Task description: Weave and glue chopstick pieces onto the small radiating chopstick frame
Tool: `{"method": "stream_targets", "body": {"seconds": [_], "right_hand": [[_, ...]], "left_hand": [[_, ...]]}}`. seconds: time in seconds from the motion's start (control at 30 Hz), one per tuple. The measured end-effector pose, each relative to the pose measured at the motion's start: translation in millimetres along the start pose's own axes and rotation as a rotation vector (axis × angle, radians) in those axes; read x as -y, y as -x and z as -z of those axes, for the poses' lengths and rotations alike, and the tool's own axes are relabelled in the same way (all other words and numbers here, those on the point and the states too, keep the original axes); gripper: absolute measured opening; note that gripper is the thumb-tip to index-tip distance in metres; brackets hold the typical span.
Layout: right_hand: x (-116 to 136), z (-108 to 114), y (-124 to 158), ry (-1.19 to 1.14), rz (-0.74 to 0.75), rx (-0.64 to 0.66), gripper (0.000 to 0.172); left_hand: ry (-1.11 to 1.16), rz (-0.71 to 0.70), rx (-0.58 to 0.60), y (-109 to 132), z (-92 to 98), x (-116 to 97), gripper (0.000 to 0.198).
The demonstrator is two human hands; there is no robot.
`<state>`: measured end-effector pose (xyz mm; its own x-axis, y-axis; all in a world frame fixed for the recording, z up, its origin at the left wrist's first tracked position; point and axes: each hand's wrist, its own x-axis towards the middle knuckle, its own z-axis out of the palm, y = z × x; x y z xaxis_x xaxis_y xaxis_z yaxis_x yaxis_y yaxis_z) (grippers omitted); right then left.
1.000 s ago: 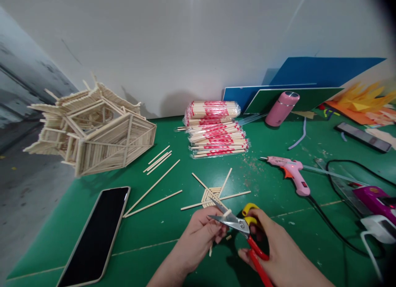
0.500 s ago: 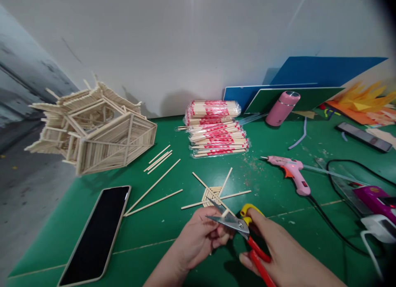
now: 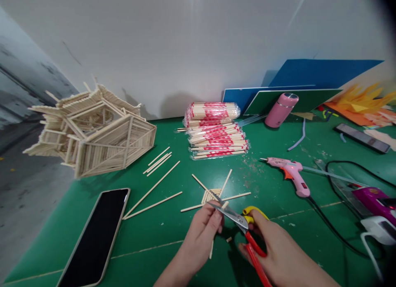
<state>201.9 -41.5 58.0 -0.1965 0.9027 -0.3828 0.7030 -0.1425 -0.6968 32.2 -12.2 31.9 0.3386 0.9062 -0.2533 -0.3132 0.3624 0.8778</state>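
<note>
My left hand (image 3: pixel 204 225) is closed around a thin wooden stick (image 3: pixel 211 250); one end shows below my fingers, another near the blades. My right hand (image 3: pixel 267 241) grips scissors (image 3: pixel 239 221) with red handles and a yellow part at the thumb. Their blades are parted around the upper end of the stick, close to my left fingertips. Just behind lies a flat figure of wooden sticks (image 3: pixel 210 195), with long sticks crossing over small, close-set ones. A short offcut (image 3: pixel 229 239) appears between my hands, over the green table.
Loose sticks (image 3: pixel 157 204) and a phone (image 3: pixel 95 237) lie to the left, below a stick-built model (image 3: pixel 93 134). Wrapped stick bundles (image 3: pixel 216 130) are at the back. Rightward are a pink glue gun (image 3: pixel 291 169) with its cord, a pink flask (image 3: pixel 281 110) and another phone (image 3: pixel 361 137).
A short offcut now shows between my hands. My left hand has turned and shifted slightly, with more of the stick's lower end showing. The scissors remain around the upper end.
</note>
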Motion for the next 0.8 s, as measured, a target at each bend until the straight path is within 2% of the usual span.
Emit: {"method": "stream_targets", "body": {"seconds": [0.1, 0.17, 0.23, 0.37, 0.5, 0.6, 0.8], "right_hand": [[1, 0, -1, 0.027, -0.017, -0.017, 0.027], [1, -1, -1, 0.029, -0.010, -0.015, 0.031], [0, -1, -1, 0.050, -0.005, -0.020, 0.037], [-1, 2, 1, 0.075, 0.015, -0.017, 0.045], [0, 5, 2, 0.006, 0.019, 0.041, 0.031], [-1, 5, 3, 0.008, 0.037, 0.032, 0.023], [-3, 3, 4, -0.005, 0.054, 0.023, 0.019]], "left_hand": [[-0.491, -0.263, -0.076, 3, 0.3, -1, 0.018], [-0.635, -0.355, -0.070, 4, 0.0, -4, 0.021], [-0.680, -0.379, -0.052, 4, -0.3, -7, 0.022], [-0.606, -0.324, 0.001, 4, 0.2, -12, 0.023], [-0.372, -0.176, 0.050, 2, 1.5, -10, 0.029], [-0.221, -0.091, 0.079, 1, 1.7, -7, 0.033], [-0.271, -0.118, 0.052, 2, -0.2, -6, 0.033]]}}
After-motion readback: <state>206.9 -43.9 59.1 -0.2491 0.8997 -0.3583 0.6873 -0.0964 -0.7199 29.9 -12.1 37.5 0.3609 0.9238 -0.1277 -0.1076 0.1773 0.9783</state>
